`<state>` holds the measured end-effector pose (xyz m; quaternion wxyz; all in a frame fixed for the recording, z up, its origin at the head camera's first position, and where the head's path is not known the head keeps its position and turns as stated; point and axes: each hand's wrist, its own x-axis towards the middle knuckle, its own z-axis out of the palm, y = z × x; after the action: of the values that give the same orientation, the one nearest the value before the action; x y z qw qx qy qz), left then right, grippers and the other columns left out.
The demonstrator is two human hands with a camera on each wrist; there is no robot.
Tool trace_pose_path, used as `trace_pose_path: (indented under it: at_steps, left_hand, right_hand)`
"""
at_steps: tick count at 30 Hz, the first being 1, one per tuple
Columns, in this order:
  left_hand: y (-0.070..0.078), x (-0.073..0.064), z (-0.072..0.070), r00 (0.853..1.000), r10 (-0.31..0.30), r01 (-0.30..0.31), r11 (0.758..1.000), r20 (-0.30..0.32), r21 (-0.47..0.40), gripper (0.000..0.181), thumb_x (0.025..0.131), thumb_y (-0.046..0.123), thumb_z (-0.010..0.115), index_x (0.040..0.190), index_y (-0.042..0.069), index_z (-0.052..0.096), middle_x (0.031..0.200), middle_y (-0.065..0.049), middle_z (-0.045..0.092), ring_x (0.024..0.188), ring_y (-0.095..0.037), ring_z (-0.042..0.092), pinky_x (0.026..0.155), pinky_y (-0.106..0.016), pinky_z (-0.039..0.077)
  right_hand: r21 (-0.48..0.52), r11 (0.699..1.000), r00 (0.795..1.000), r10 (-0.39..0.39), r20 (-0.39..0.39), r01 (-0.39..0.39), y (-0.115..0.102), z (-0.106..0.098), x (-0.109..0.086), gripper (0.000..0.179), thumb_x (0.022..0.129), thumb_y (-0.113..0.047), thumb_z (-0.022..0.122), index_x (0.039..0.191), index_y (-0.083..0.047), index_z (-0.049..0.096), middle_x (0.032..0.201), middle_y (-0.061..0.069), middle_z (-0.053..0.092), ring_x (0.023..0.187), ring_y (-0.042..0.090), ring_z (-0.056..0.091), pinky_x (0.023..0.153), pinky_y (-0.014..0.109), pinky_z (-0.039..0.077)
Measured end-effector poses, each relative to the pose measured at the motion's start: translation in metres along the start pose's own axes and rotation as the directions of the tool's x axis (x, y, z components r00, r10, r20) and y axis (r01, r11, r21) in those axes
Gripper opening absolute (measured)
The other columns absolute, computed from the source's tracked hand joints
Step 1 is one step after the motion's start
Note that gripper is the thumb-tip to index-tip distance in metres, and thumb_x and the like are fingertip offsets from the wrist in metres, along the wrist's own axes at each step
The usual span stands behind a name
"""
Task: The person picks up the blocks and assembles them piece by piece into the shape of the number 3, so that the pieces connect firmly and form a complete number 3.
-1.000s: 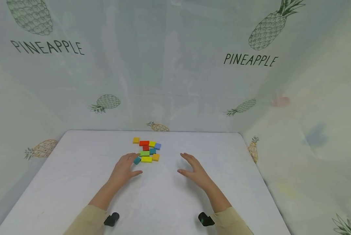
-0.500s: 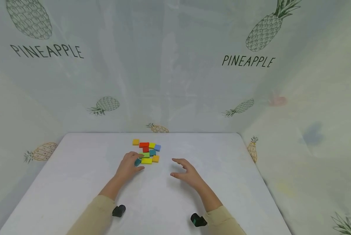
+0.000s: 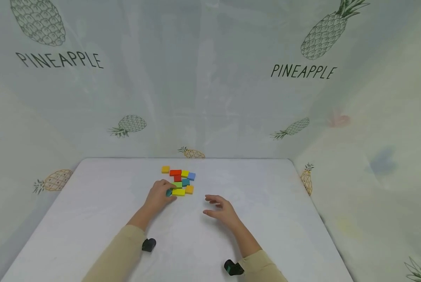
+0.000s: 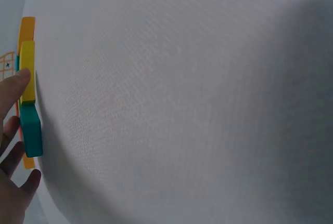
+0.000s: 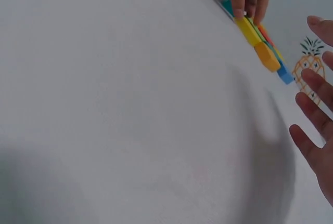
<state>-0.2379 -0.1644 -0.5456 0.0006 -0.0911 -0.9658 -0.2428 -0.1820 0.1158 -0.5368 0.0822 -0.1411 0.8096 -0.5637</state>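
Observation:
Flat coloured blocks lie in a group at the far middle of the white table. My left hand (image 3: 157, 196) is over the group's near left side. Its thumb (image 4: 16, 84) overlaps the near face of a yellow block (image 3: 179, 192), and the index finger reaches over the far side, so the two pinch it. A teal block (image 4: 32, 133) beside it is partly covered by this hand in the head view. Directly behind is a green block (image 3: 178, 185). My right hand (image 3: 223, 211) hovers to the right of the group, fingers apart and loosely bent, holding nothing.
Red (image 3: 175, 172), blue (image 3: 191, 176) and orange (image 3: 189, 190) blocks lie around the yellow one. Another orange block (image 3: 165, 169) sits at the far left of the group. A pineapple-printed curtain (image 3: 210, 78) stands behind the table (image 3: 267, 188).
My left hand has moved right and its thumb and index finger have drawn in around the yellow block. My right hand has shifted left and slightly nearer.

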Motion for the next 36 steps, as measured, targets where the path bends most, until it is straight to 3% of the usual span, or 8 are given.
trace_pose_path:
  at_steps: [5, 10, 16, 19, 25, 31, 36]
  left_hand:
    - [-0.002, 0.007, 0.006, 1.0, 0.018, -0.019, 0.999, 0.006, 0.037, 0.036, 0.081, 0.024, 0.081, 0.114, 0.015, 0.071, 0.11, -0.007, 0.054, 0.105, -0.028, 0.046, 0.097, -0.044, 0.042]
    - [-0.004, 0.01, 0.009, 1.0, 0.022, -0.022, 0.999, -0.003, 0.037, 0.033, 0.08, 0.023, 0.082, 0.111, 0.014, 0.072, 0.11, -0.008, 0.053, 0.103, -0.028, 0.046, 0.094, -0.043, 0.042]
    - [-0.003, 0.012, 0.009, 1.0, -0.002, 0.002, 1.0, -0.004, 0.022, 0.033, 0.079, 0.022, 0.083, 0.109, 0.014, 0.072, 0.11, -0.008, 0.054, 0.104, -0.028, 0.046, 0.095, -0.043, 0.043]
    - [-0.002, 0.013, 0.009, 1.0, -0.006, 0.006, 1.0, -0.005, 0.019, 0.033, 0.079, 0.022, 0.083, 0.109, 0.014, 0.072, 0.11, -0.008, 0.054, 0.105, -0.028, 0.046, 0.096, -0.043, 0.043]
    - [0.004, 0.011, 0.002, 1.0, 0.0, 0.0, 1.0, -0.03, -0.008, 0.033, 0.08, 0.021, 0.082, 0.11, 0.012, 0.07, 0.114, -0.009, 0.056, 0.109, -0.03, 0.047, 0.098, -0.045, 0.042]
    - [0.022, 0.012, -0.008, 0.997, 0.039, -0.042, 0.999, -0.071, -0.034, 0.034, 0.08, 0.02, 0.082, 0.11, 0.011, 0.07, 0.114, -0.009, 0.059, 0.111, -0.03, 0.049, 0.099, -0.046, 0.042]
    - [0.038, 0.011, -0.009, 0.997, 0.037, -0.039, 0.998, -0.062, -0.046, 0.033, 0.079, 0.019, 0.083, 0.109, 0.011, 0.071, 0.116, -0.008, 0.062, 0.112, -0.029, 0.05, 0.1, -0.046, 0.042]
  right_hand:
    - [0.034, 0.999, 1.0, -0.02, -0.016, 0.021, 0.0, 0.008, -0.004, 0.047, 0.087, -0.007, 0.073, 0.131, -0.001, 0.058, 0.123, 0.012, 0.064, 0.115, 0.032, 0.055, 0.1, 0.053, 0.038]
    - [0.082, 0.996, 0.999, -0.03, -0.022, 0.031, -0.023, 0.009, -0.012, 0.042, 0.086, -0.002, 0.072, 0.126, 0.002, 0.06, 0.12, 0.022, 0.063, 0.113, 0.042, 0.054, 0.098, 0.058, 0.037]
    - [0.06, 0.998, 1.0, 0.001, -0.028, 0.001, -0.042, 0.01, -0.016, 0.04, 0.087, -0.004, 0.071, 0.125, 0.002, 0.06, 0.12, 0.024, 0.062, 0.113, 0.044, 0.053, 0.099, 0.057, 0.038]
    - [0.058, 0.998, 1.0, 0.001, -0.027, 0.0, -0.035, 0.011, -0.012, 0.041, 0.087, -0.003, 0.071, 0.126, 0.003, 0.059, 0.12, 0.025, 0.062, 0.113, 0.045, 0.053, 0.099, 0.058, 0.037]
    - [0.05, 0.999, 0.997, -0.016, -0.074, 0.02, 0.003, 0.015, 0.0, 0.046, 0.086, -0.009, 0.074, 0.128, 0.001, 0.059, 0.118, 0.015, 0.066, 0.11, 0.035, 0.056, 0.097, 0.055, 0.04]
    - [0.05, 0.999, 0.993, 0.016, -0.12, -0.01, 0.006, 0.009, 0.001, 0.047, 0.085, -0.014, 0.075, 0.129, -0.003, 0.06, 0.117, 0.007, 0.067, 0.11, 0.027, 0.058, 0.097, 0.046, 0.043]
    - [0.083, 0.997, 0.991, 0.012, -0.135, 0.0, -0.004, 0.0, -0.004, 0.046, 0.085, -0.007, 0.074, 0.128, 0.001, 0.059, 0.119, 0.017, 0.065, 0.113, 0.037, 0.056, 0.099, 0.053, 0.04]
